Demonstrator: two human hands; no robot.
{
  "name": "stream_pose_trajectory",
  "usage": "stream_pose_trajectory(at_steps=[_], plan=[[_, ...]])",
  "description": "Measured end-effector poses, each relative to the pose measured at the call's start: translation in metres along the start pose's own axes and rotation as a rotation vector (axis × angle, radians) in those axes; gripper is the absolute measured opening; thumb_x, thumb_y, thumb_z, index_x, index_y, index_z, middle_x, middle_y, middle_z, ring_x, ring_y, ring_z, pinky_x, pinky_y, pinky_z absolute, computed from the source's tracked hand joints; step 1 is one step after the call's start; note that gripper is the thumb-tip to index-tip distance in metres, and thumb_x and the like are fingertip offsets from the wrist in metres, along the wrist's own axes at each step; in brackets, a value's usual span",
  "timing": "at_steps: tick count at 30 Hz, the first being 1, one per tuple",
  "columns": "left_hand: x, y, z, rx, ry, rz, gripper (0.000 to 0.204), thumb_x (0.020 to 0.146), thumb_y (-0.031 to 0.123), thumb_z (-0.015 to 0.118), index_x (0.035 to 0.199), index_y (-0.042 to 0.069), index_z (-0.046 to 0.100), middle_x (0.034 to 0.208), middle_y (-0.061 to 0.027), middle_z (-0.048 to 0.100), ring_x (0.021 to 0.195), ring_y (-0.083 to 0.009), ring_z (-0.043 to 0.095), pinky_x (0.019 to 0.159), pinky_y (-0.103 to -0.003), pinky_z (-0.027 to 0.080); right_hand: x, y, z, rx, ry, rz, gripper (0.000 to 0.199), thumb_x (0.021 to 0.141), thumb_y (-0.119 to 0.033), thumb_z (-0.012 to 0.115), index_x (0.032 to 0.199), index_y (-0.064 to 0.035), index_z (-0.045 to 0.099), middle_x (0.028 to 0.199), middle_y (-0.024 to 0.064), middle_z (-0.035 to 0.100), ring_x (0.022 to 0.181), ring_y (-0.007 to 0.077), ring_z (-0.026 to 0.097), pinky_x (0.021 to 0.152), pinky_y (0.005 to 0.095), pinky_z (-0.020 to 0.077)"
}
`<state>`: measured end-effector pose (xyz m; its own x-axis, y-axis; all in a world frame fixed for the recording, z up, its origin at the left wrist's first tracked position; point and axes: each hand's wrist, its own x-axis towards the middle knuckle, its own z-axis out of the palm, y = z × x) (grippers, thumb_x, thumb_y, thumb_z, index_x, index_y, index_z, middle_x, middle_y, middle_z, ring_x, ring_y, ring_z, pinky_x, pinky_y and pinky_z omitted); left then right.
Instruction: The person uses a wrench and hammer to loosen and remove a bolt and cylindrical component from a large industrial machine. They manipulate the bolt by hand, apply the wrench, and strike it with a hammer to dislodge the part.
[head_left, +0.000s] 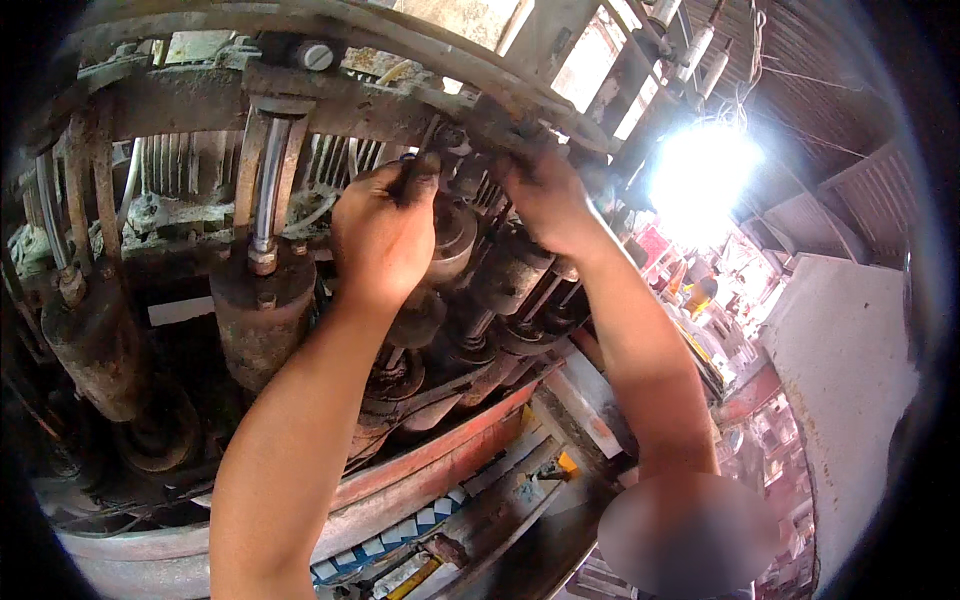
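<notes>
Both arms reach up to a grimy machine with a row of heavy metal cylinders. My left hand [385, 228] is closed, thumb pressed to the bent fingers, just under the curved upper frame [380, 115]. What it pinches is too dark and small to name. Right of it, my right hand [548, 205] curls its blackened fingers round a dark part below the same frame; that part is mostly hidden. Between and below the hands hangs a round metal cylinder [452, 245]. Another cylinder [512, 272] sits under my right wrist.
Left of my arms stand a cylinder [262, 325] on a shiny rod [270, 185] and a second cylinder [95, 360]. A reddish curved rim [440, 455] runs below. Beneath it, a yellow-handled tool [415, 578] lies among clutter. A bright lamp [705, 175] glares at upper right.
</notes>
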<state>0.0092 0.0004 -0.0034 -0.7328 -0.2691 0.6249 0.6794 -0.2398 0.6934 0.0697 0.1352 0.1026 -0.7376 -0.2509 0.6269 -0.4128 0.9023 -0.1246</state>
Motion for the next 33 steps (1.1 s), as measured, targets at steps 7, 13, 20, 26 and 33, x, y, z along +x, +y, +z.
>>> stream_pose_trajectory(at_steps=[7, 13, 20, 26, 33], plan=[[0.001, 0.002, 0.001, 0.077, -0.011, 0.002, 0.031, 0.087, 0.029, 0.061, 0.088, -0.001, 0.067, 0.073, -0.0216, 0.063, 0.066, -0.0357, 0.060, 0.064, -0.038, 0.046, -0.010, 0.046, 0.036, -0.183, 0.135, -0.519, 0.034, 0.092, -0.023, 0.056, 0.112, 0.0043, 0.058, 0.103, 0.0207, 0.064, 0.093, 0.0285, 0.061, 0.083, 0.0370, 0.0468], [0.000, 0.000, 0.001, 0.065, 0.007, 0.096, 0.030, 0.086, 0.029, 0.063, 0.088, -0.001, 0.067, 0.072, -0.0214, 0.063, 0.065, -0.0356, 0.060, 0.064, -0.037, 0.046, -0.017, 0.029, 0.014, 0.137, -0.078, -0.139, 0.030, 0.092, -0.021, 0.056, 0.110, 0.0040, 0.059, 0.094, 0.0212, 0.064, 0.082, 0.0250, 0.061, 0.078, 0.0340, 0.0472], [-0.001, 0.002, 0.003, -0.061, 0.022, -0.009, 0.027, 0.086, 0.025, 0.064, 0.088, -0.002, 0.067, 0.071, -0.0203, 0.063, 0.061, -0.0313, 0.059, 0.063, -0.036, 0.046, -0.004, 0.003, -0.008, -0.021, -0.012, -0.123, 0.027, 0.089, -0.021, 0.057, 0.108, -0.0030, 0.061, 0.088, 0.0152, 0.064, 0.077, 0.0247, 0.062, 0.072, 0.0347, 0.0485], [-0.002, 0.004, 0.001, -0.002, 0.022, -0.002, 0.025, 0.086, 0.023, 0.064, 0.088, -0.002, 0.067, 0.071, -0.0201, 0.063, 0.060, -0.0292, 0.058, 0.062, -0.035, 0.045, 0.007, 0.007, -0.009, 0.095, -0.053, -0.013, 0.031, 0.084, -0.019, 0.060, 0.111, -0.0040, 0.060, 0.091, 0.0122, 0.064, 0.081, 0.0231, 0.061, 0.076, 0.0348, 0.0488], [-0.001, 0.006, 0.001, 0.047, -0.022, -0.024, 0.029, 0.087, 0.027, 0.063, 0.089, -0.002, 0.067, 0.072, -0.0203, 0.063, 0.060, -0.0305, 0.058, 0.063, -0.036, 0.046, -0.013, 0.034, 0.036, -0.060, 0.091, -0.349, 0.031, 0.091, -0.022, 0.055, 0.108, 0.0039, 0.059, 0.099, 0.0241, 0.064, 0.091, 0.0327, 0.062, 0.082, 0.0386, 0.0467]])
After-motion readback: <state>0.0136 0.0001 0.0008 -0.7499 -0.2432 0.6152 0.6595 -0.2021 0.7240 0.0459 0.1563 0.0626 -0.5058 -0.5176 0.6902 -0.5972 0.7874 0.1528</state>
